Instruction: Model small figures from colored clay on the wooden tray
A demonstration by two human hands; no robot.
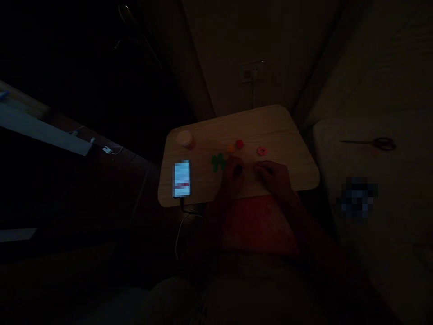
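The room is very dark and fine detail is lost. My left hand (232, 174) is closed over the wooden table (203, 189), with a dark patch among its curled fingers that I cannot identify. Right beside it on the left lies a green piece with several rounded lobes (215, 162). My right hand (274, 175) is a short way to the right, thumb and fingers pinched together; anything held there is too small to see. Beyond the hands are an orange-yellow lump (230, 148), a red ball-like lump (240, 144) and a pink flower-shaped ring (261, 151).
A lidded tub (186, 140) stands at the table's far left, with a lit phone (181, 179) nearer me and a cable below it. Scissors (375, 143) lie on the pale surface at right, near a blurred dark item (357, 198). A wall socket (251, 72) is behind.
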